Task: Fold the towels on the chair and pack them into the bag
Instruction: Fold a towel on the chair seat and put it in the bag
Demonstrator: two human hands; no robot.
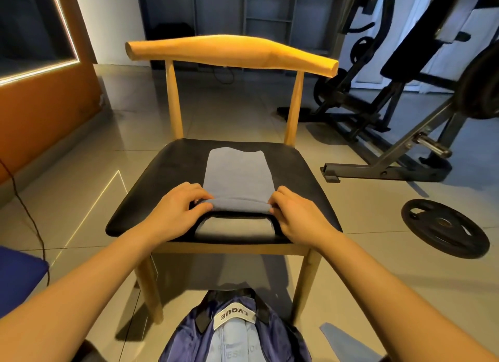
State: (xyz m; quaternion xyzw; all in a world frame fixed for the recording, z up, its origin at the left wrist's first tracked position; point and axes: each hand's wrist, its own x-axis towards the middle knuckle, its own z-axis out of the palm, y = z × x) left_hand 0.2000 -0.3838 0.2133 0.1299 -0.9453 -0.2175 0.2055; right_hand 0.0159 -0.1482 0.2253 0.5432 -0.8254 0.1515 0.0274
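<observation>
both hands (237,213) pinching towel (237,176), chair (162,178)

A white label (234,316) on the bag (186,342) reads "LVQUE", upside down; fainter print (239,354) below it is unreadable.

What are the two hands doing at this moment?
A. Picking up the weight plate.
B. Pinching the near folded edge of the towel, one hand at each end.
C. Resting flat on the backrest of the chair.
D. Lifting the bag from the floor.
B: the left hand and the right hand each pinch one end of the near folded edge of the towel, which lies on the chair seat.
</observation>
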